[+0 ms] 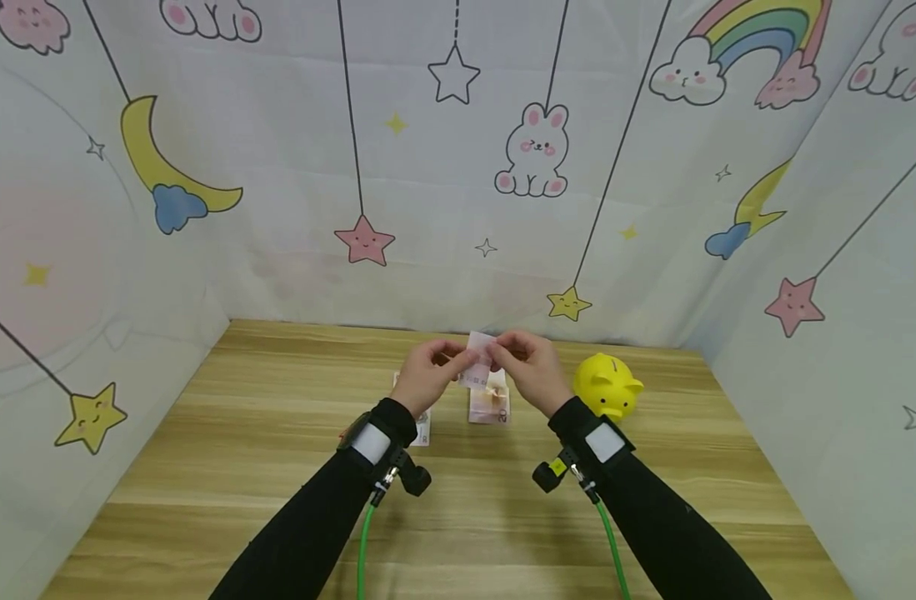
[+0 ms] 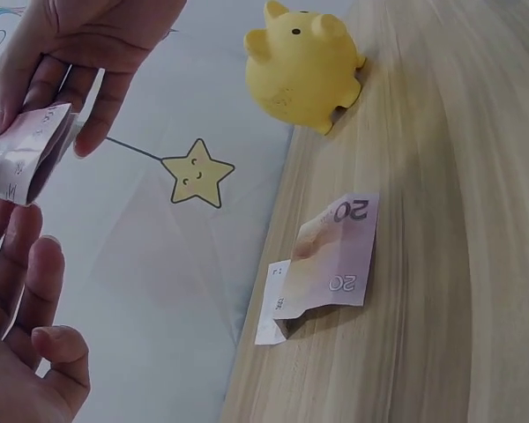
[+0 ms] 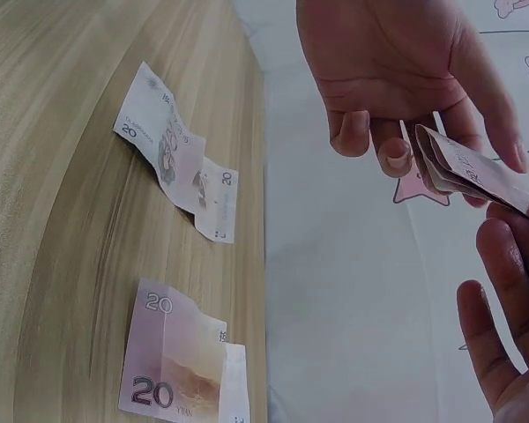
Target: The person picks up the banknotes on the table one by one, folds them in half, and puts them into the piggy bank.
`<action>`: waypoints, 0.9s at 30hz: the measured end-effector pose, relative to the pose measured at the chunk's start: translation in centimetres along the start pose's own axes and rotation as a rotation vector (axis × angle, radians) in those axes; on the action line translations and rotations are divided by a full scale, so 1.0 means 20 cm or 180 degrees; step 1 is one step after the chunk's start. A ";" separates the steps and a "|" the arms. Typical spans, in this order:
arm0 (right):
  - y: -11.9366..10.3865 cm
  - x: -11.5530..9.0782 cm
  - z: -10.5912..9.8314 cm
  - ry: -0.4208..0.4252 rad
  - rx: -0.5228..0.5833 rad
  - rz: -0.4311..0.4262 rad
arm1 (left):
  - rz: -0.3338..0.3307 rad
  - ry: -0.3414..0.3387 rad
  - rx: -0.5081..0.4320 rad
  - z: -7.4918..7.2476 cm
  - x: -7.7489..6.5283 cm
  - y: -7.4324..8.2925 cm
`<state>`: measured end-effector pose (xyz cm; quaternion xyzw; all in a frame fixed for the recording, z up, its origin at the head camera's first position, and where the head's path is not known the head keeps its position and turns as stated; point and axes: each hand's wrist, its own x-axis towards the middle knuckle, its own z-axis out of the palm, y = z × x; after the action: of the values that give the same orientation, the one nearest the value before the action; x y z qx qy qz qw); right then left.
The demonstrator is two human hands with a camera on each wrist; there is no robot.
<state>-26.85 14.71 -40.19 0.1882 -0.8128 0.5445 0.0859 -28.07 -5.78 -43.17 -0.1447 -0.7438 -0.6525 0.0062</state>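
Observation:
Both hands hold up a folded banknote over the far part of the table. The left hand pinches its left side and the right hand its right side, thumbs toward the head camera. In the right wrist view the folded banknote shows several layers, slightly fanned at one end. Below the hands lies a creased purple 20 yuan banknote, partly raised off the wood. Another creased 20 yuan note lies to its left, mostly hidden behind the left hand and wrist in the head view.
A yellow piggy bank stands on the table right of the right hand, its coin slot upward. The wooden table meets a printed cloth backdrop behind and at both sides. A green cable runs from each wrist camera.

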 end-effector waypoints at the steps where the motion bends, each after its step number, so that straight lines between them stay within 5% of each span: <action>1: 0.00 0.00 0.00 0.0000 -0.0008 0.0003 | -0.0003 0.0020 0.0004 0.00 0.00 0.00; 9: 0.00 -0.01 -0.01 -0.0086 -0.0183 0.0016 | -0.0020 0.0148 -0.0149 0.00 0.00 0.03; 18: 0.01 -0.01 -0.01 -0.0070 -0.0340 0.0003 | 0.0348 0.0265 0.0156 0.02 0.00 0.05; 27: 0.02 -0.01 -0.01 -0.0141 -0.0312 -0.0068 | 0.0173 0.0195 0.0007 0.01 0.00 0.06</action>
<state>-26.81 15.11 -40.47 0.2044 -0.8382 0.4988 0.0829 -27.72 -5.53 -42.12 -0.1448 -0.7397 -0.6555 0.0467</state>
